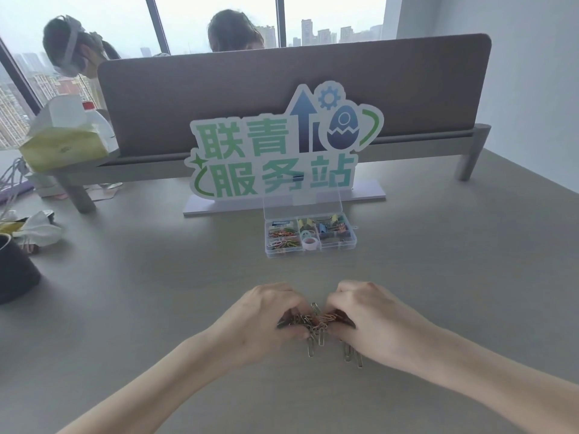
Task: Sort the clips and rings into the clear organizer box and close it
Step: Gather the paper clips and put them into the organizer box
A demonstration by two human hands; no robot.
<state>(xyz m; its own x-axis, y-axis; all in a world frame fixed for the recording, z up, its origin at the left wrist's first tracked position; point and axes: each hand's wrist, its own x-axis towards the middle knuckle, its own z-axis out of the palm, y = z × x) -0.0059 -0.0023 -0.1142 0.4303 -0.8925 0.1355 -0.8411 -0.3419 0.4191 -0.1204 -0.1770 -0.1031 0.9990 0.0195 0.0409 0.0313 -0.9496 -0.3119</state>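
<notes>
A heap of metal paper clips (316, 324) lies on the grey table near me. My left hand (266, 314) and my right hand (372, 317) cup the heap from both sides, fingers curled onto the clips. A few loose clips (352, 355) stick out below my hands. Farther back stands the clear organizer box (310, 236) with its lid (302, 203) raised upright. Its compartments hold coloured paper clips, binder clips and a pink ring of tape (310, 244).
A standing sign with green characters (275, 158) is right behind the box. A grey desk divider (291, 89) runs across the back, with two people beyond it. A dark pot (14, 270), a flower, and a tissue box (62, 136) sit at the left.
</notes>
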